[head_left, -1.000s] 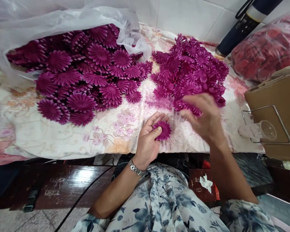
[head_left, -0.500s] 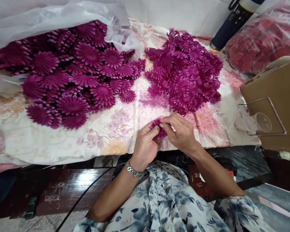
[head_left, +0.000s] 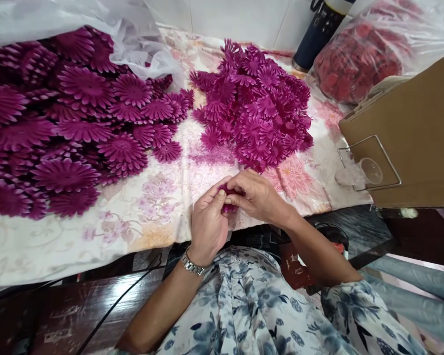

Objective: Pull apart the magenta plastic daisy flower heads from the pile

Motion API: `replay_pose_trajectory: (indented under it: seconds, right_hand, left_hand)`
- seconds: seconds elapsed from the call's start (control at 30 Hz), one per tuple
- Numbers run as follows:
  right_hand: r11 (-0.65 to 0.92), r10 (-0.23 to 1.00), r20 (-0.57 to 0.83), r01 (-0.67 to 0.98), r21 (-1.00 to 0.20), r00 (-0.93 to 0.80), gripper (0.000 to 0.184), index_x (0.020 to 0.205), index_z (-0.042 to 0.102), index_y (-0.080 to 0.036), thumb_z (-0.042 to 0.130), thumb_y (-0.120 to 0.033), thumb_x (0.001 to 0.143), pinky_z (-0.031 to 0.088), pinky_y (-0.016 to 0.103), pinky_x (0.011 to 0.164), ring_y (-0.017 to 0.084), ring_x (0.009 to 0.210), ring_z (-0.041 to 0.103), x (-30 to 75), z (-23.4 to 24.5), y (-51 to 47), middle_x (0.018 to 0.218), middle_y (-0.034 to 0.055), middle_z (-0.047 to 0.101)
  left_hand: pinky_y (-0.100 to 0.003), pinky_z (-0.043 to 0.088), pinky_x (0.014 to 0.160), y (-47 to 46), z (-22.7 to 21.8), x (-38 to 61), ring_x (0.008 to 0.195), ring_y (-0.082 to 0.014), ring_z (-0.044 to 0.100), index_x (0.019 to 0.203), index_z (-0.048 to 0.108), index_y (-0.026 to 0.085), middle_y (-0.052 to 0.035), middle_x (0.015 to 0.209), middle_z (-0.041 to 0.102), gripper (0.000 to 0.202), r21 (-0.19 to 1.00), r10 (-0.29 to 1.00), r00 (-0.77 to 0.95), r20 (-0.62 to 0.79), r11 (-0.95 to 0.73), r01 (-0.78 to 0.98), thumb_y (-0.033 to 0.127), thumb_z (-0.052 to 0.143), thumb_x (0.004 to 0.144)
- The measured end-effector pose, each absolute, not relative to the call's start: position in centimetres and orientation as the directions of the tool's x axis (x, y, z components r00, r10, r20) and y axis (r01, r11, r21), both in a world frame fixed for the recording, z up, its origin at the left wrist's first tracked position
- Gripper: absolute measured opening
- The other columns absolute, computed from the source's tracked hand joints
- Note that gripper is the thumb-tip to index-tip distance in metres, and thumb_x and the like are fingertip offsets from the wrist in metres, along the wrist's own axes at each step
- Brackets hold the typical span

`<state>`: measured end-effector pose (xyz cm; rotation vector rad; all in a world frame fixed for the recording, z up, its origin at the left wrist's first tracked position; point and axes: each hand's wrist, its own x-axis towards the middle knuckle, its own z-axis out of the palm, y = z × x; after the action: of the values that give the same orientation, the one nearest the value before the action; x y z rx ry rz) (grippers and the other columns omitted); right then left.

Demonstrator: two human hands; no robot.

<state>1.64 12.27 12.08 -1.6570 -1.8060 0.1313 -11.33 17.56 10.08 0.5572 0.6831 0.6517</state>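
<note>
Near the table's front edge, both my hands meet over a small purple artificial flower (head_left: 229,208), mostly covered by the fingers. My left hand (head_left: 210,219) pinches it between thumb and fingers. From the other side my right hand (head_left: 257,196) grips the same flower, its thumb and forefinger closed on the petals. Beyond the hands lies a heap of purple artificial flowers (head_left: 259,108). To the left, larger flat purple petal pieces (head_left: 85,130) spread out of a white plastic bag (head_left: 133,44), many of them stacked.
A floral tablecloth (head_left: 159,197) covers the table. At the back right stand a dark blue flask (head_left: 314,37) and a clear bag of red pieces (head_left: 358,64). A cardboard box (head_left: 410,133) is at the right, beside a wire frame (head_left: 390,158) and a clear plastic cup (head_left: 371,170).
My view has shifted, so the table's things appear further left. My right fingers have closed in over the flower, and less of it shows now.
</note>
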Motion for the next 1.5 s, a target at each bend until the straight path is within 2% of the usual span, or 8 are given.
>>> replay_pose_trajectory:
  seconds: [0.13,0.33,0.53,0.67,0.9,1.13,1.37,1.5]
  right_hand:
    - [0.167,0.92,0.385,0.823,-0.543,0.068,0.015,0.08,0.053,-0.02,0.048,-0.028,0.091,0.042,0.027,0.069,0.013,0.071,0.054,0.4,10.7,12.1,0.075,0.0018,0.06]
    - [0.068,0.897,0.437,0.957,-0.284,0.066,0.022,0.085,0.056,-0.018,0.036,-0.02,0.093,0.042,0.031,0.069,0.016,0.067,0.053,0.0,10.8,11.6,0.07,0.0041,0.06]
    - [-0.151,0.779,0.584,0.973,-0.176,0.227,0.022,0.081,0.055,-0.022,0.037,-0.022,0.093,0.042,0.03,0.062,0.015,0.064,0.051,3.3,12.1,12.2,0.069,0.002,0.059]
    - [-0.31,0.675,0.635,0.925,-0.219,0.376,0.017,0.097,0.057,-0.021,0.045,-0.032,0.091,0.041,0.04,0.079,0.022,0.087,0.054,7.0,14.6,13.1,0.091,0.0082,0.062]
    - [0.166,0.927,0.374,0.869,-0.466,0.023,0.014,0.076,0.054,-0.019,0.058,-0.029,0.085,0.043,0.027,0.063,0.013,0.066,0.051,1.9,12.4,12.0,0.068,0.0004,0.057]
    - [0.192,0.891,0.453,0.874,-0.446,0.035,0.012,0.075,0.051,-0.018,0.052,-0.016,0.087,0.041,0.026,0.061,0.012,0.062,0.049,0.4,10.9,11.8,0.064,0.0004,0.055]
    - [-0.169,0.713,0.663,0.973,-0.156,0.23,0.011,0.077,0.053,-0.019,0.051,-0.021,0.087,0.042,0.031,0.064,0.015,0.067,0.051,5.2,13.5,13.1,0.069,0.0019,0.056]
    - [-0.32,0.706,0.613,0.932,-0.172,0.356,0.014,0.093,0.058,-0.018,0.058,-0.028,0.083,0.044,0.04,0.076,0.021,0.084,0.054,6.9,14.8,13.3,0.091,0.0078,0.059]
  left_hand:
    - [-0.02,0.049,0.07,17.3,9.7,-11.2,0.075,-0.0107,0.063,0.09,0.072,0.016,-0.0032,0.084,0.071,0.02,0.674,0.689,0.625,-0.367,0.66,-0.331,0.022,0.068,0.071]
    - [-0.029,0.042,0.099,16.9,10.0,-11.0,0.11,-0.019,0.059,0.099,0.071,0.02,-0.0047,0.104,0.071,0.03,0.713,0.715,0.604,-0.353,0.623,-0.322,0.023,0.072,0.069]
    - [-0.032,0.048,0.092,16.9,10.0,-11.1,0.096,-0.0186,0.065,0.094,0.072,0.019,-0.0056,0.096,0.073,0.026,0.682,0.712,0.588,-0.385,0.648,-0.338,0.021,0.071,0.068]
    - [-0.028,0.05,0.084,17.0,10.1,-11.5,0.088,-0.0159,0.066,0.101,0.07,0.019,-0.0053,0.095,0.073,0.031,0.639,0.657,0.633,-0.409,0.702,-0.315,0.02,0.07,0.069]
    - [-0.024,0.048,0.078,17.4,10.1,-11.7,0.081,-0.0124,0.065,0.1,0.07,0.017,-0.0046,0.093,0.072,0.03,0.593,0.638,0.641,-0.427,0.733,-0.334,0.015,0.063,0.071]
    - [-0.026,0.045,0.087,17.1,9.9,-11.7,0.094,-0.0152,0.063,0.098,0.072,0.018,-0.0054,0.098,0.072,0.03,0.609,0.666,0.648,-0.37,0.7,-0.372,0.017,0.066,0.068]
    - [-0.023,0.046,0.077,17.3,9.9,-11.8,0.075,-0.0101,0.062,0.099,0.071,0.019,-0.0036,0.091,0.072,0.031,0.617,0.681,0.625,-0.382,0.691,-0.376,0.017,0.068,0.068]
    - [-0.021,0.046,0.072,17.4,10.0,-11.7,0.07,-0.0089,0.06,0.099,0.071,0.018,-0.0014,0.08,0.07,0.033,0.572,0.655,0.629,-0.418,0.728,-0.378,0.017,0.07,0.066]
